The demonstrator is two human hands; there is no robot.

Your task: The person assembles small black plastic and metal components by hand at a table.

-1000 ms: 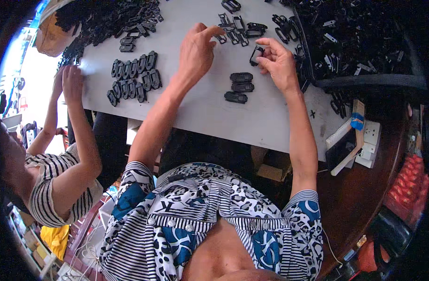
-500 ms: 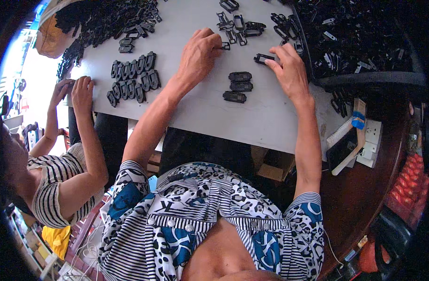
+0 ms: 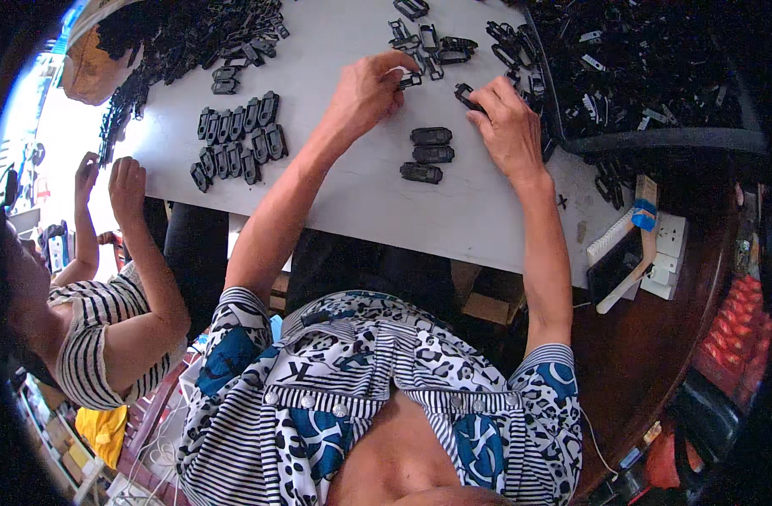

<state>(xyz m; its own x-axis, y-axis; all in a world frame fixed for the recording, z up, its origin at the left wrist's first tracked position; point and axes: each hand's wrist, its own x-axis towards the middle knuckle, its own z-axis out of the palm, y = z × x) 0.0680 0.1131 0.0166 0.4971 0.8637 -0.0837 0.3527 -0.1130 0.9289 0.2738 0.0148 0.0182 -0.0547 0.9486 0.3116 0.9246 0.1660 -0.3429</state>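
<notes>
My left hand (image 3: 367, 91) is closed over the white table (image 3: 335, 198), pinching a small open black frame (image 3: 410, 82) beside a cluster of similar frames (image 3: 428, 38). To its right, my right hand (image 3: 509, 122) is also closed. Between its thumb and fingers is an oblong black plastic part (image 3: 468, 96), tilted and partly covered by the fingers. The two held pieces are apart. Nearer me, between my forearms, lie three black oblong assembled pieces (image 3: 432, 155) stacked in a short column.
A dark bin (image 3: 668, 142) full of small black parts stands at the right. Rows of black pieces (image 3: 237, 139) and a large heap of parts (image 3: 188, 34) lie at the left. Another person's hands (image 3: 126, 181) are at the left table edge. A power strip (image 3: 668, 257) sits lower right.
My left index finger has stretched out over the frame. My right hand has moved slightly left and nearer the table, and its part has turned. The other person's hands have shifted toward the lower left.
</notes>
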